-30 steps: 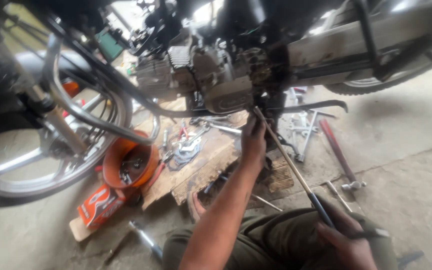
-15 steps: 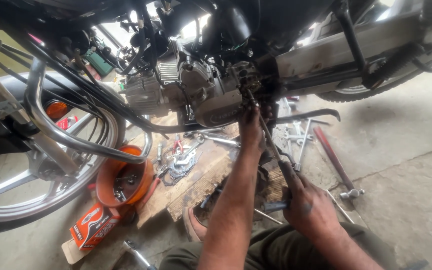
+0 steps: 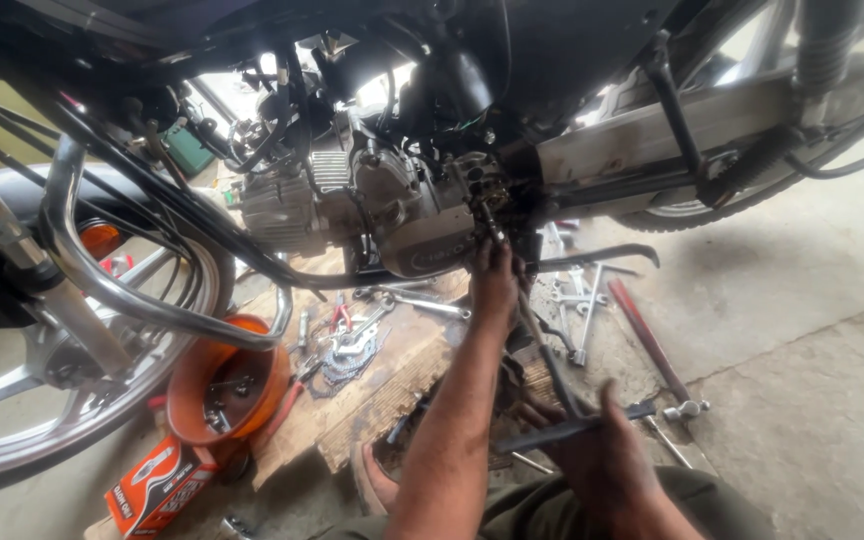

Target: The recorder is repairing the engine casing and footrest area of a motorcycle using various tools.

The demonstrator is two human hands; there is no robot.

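A motorcycle engine [image 3: 392, 205] hangs in the frame above the floor. My left hand [image 3: 495, 283] reaches up under its rear side, fingers closed around the upper part of a long T-handle wrench [image 3: 535, 330] whose tip meets the engine casing. My right hand [image 3: 597, 455] sits lower, near my knee, gripping the dark crossbar at the bottom of that same wrench. The shaft runs diagonally between both hands.
An orange bowl [image 3: 192, 410] with small parts and an orange box [image 3: 152, 487] lie left, by the front wheel [image 3: 12, 440]. A wooden board [image 3: 392, 375] carries spanners and a chain. More spanners [image 3: 582, 300] and a red-handled tool [image 3: 642, 335] lie on the concrete at right.
My view has moved closer under the engine. The right hand slid up along the wrench to its crossbar, and the left hand rose with the shaft toward the casing.
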